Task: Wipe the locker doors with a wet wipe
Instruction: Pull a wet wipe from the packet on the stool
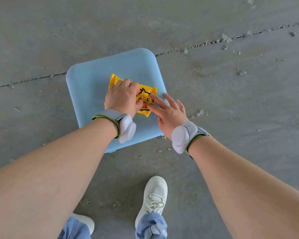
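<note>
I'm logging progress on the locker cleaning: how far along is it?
Barely begun: no wipe is out, no locker in view. The left hand holds the yellow wet wipe pack on the blue stool; the right hand touches its front. Left: pull a wipe, wipe the doors.

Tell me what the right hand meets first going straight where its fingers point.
The yellow wet wipe pack on the blue stool: the right hand's index fingertip seems to touch it. Beyond lies the left hand.
</note>
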A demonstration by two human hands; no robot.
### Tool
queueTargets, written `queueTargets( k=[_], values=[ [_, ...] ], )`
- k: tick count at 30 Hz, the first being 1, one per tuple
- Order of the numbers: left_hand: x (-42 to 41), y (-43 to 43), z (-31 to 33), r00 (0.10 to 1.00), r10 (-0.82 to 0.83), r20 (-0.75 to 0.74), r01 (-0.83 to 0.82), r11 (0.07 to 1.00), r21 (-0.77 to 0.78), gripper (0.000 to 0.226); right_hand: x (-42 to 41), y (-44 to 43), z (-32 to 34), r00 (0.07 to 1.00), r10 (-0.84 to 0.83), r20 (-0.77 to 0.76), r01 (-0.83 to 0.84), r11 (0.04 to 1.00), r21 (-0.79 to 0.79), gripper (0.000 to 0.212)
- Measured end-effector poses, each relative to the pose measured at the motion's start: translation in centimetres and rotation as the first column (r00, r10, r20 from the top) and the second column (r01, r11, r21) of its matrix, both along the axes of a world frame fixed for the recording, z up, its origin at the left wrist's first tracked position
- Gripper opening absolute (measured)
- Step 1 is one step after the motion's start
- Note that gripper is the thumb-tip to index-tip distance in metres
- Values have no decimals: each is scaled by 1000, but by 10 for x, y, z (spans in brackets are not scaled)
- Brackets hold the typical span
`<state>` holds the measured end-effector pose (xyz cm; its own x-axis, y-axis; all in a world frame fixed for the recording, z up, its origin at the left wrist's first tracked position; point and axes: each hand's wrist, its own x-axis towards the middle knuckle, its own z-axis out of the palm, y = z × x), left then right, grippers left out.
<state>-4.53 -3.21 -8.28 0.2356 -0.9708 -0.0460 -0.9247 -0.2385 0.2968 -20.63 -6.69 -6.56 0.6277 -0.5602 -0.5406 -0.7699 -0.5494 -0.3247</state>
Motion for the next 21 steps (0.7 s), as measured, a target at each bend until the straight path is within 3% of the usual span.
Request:
queueTargets(
  k=[9, 14, 18, 21],
  values=[
    [0, -4, 8, 991, -90, 96, 93, 995, -30, 16, 0, -2, -1, 1000, -8, 5, 8, 1000, 14, 61],
    [-3, -5, 10, 965, -184, 185, 183, 983, 22, 26, 2, 0, 1, 999, -49, 13, 49, 999, 16, 65],
    [-7, -8, 17, 981, -103, 164, 88, 991, 98, 5, 2, 0, 1, 999, -19, -35, 20, 1000, 4, 72],
    [-5, -11, 18, 997, 44, 70, -59, 972, 226, 20, 3, 1, -1, 998, 0, -61, -2, 999, -33, 73]
  ],
)
